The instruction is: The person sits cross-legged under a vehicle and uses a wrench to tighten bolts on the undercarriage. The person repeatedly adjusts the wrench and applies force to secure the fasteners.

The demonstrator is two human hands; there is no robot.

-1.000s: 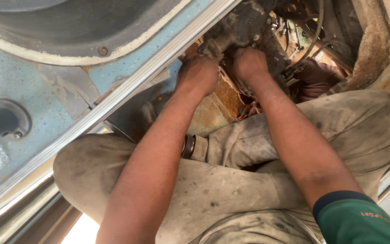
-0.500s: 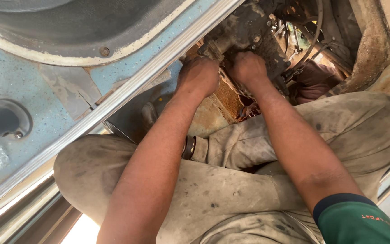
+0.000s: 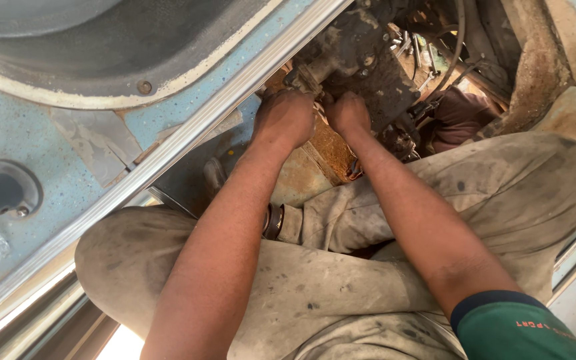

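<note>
My left hand (image 3: 287,117) and my right hand (image 3: 348,112) reach down side by side into an opening in a vehicle floor. Both press against the lower edge of a dark, greasy metal housing (image 3: 361,57) with bolts on it. The fingers of both hands curl under that housing and are hidden from me. A rusty brown metal box (image 3: 321,157) lies just below the hands. My knees in dirty grey trousers (image 3: 341,280) fill the lower part of the view.
An aluminium rail (image 3: 188,133) runs diagonally across the blue floor panel (image 3: 8,133). A grey pole base (image 3: 5,190) is bolted at the left. Cables and a hose (image 3: 458,40) hang in the pit at the upper right, beside a rusted edge (image 3: 528,73).
Both hands stay on the housing; they have shifted only slightly, and the view has hardly moved.
</note>
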